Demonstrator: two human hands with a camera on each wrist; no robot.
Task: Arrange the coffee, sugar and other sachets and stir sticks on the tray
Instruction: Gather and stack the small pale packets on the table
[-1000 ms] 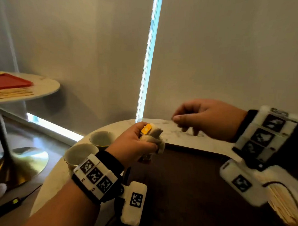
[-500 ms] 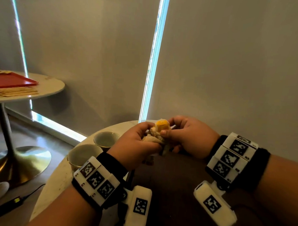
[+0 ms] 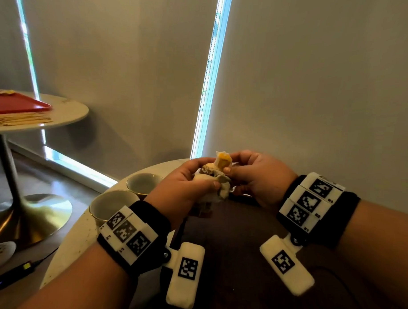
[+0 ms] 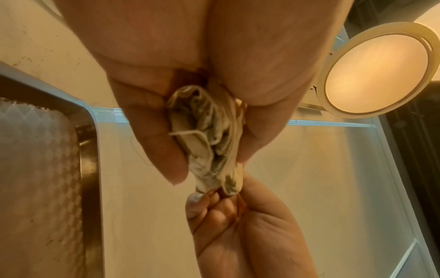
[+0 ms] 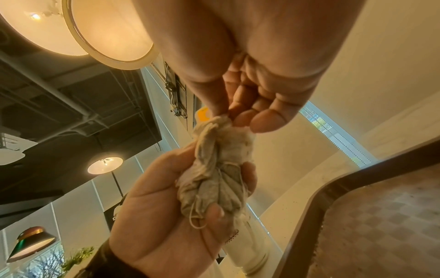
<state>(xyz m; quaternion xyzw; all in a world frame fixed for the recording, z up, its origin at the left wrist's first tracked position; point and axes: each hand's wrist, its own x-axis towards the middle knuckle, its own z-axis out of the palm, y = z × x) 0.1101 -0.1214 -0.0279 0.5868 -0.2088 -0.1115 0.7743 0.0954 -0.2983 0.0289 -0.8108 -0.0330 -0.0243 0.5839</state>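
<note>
Pale blinds back a round marble surface (image 3: 151,173) carrying a dark tray (image 3: 241,236). Left hand (image 3: 185,188) fingers clench a tangled tea-bag bundle (image 5: 214,178); right hand (image 3: 260,177) fingers pinch its top, just above. A hard tug could tear paper or snap strings.

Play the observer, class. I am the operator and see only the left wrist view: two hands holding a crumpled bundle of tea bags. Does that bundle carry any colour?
Observer: Yes. An orange tag sticks up from the top of the bundle, right where the right hand pinches it.
Operator: What stands near the left hand?
Observer: A cup and a nearer cup stand on the table edge, left of the left hand.
Operator: Any stir sticks around?
Observer: A pile of stir sticks lies on a second round table, beside a red tray.
</note>
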